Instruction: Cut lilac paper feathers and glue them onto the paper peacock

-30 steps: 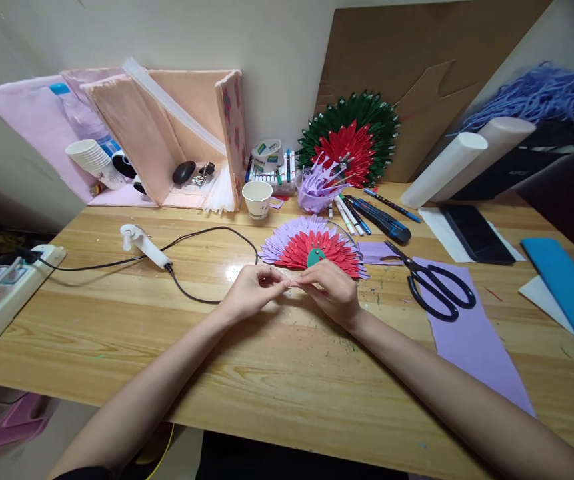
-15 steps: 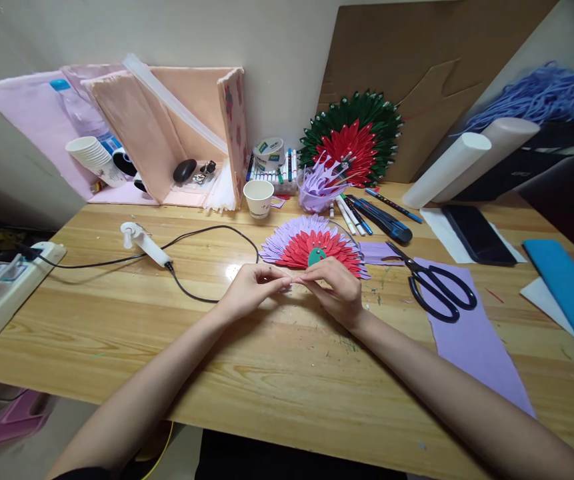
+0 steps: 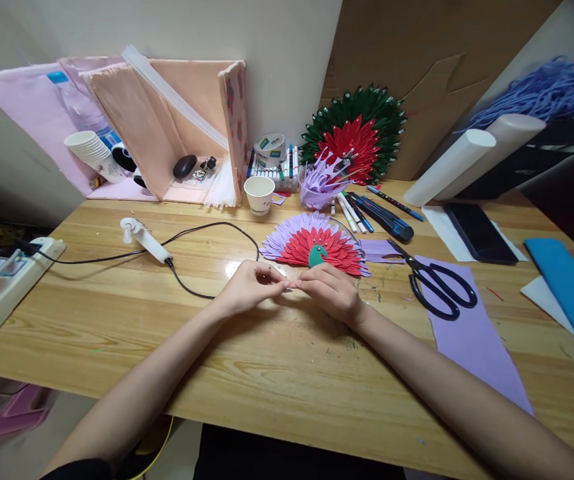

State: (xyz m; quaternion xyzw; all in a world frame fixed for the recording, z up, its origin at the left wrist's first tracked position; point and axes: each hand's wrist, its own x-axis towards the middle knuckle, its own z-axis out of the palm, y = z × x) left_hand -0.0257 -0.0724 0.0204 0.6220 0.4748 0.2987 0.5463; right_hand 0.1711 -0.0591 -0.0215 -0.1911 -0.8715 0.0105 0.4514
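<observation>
My left hand (image 3: 251, 288) and my right hand (image 3: 331, 291) meet fingertip to fingertip above the table, both pinched. Whatever sits between the fingertips is too small to make out. Just behind them lies a fan-shaped paper craft (image 3: 297, 248), with lilac petals outside, red petals inside and a green bird-like head (image 3: 317, 255) at its base. A strip of lilac paper (image 3: 381, 251) lies to its right. Black-handled scissors (image 3: 439, 283) rest partly on a larger lilac sheet (image 3: 481, 347).
A glue gun (image 3: 144, 241) with a black cord lies left, near a power strip (image 3: 14, 293). Behind stand a paper cup (image 3: 259, 196), a bowl of lilac scraps (image 3: 323, 190) and a green-red fan (image 3: 354, 137). A utility knife (image 3: 383, 217) and a phone (image 3: 480, 233) lie right.
My right hand has tilted slightly, its fingers lower and lying more level, so more of the green head shows. My left hand has barely moved.
</observation>
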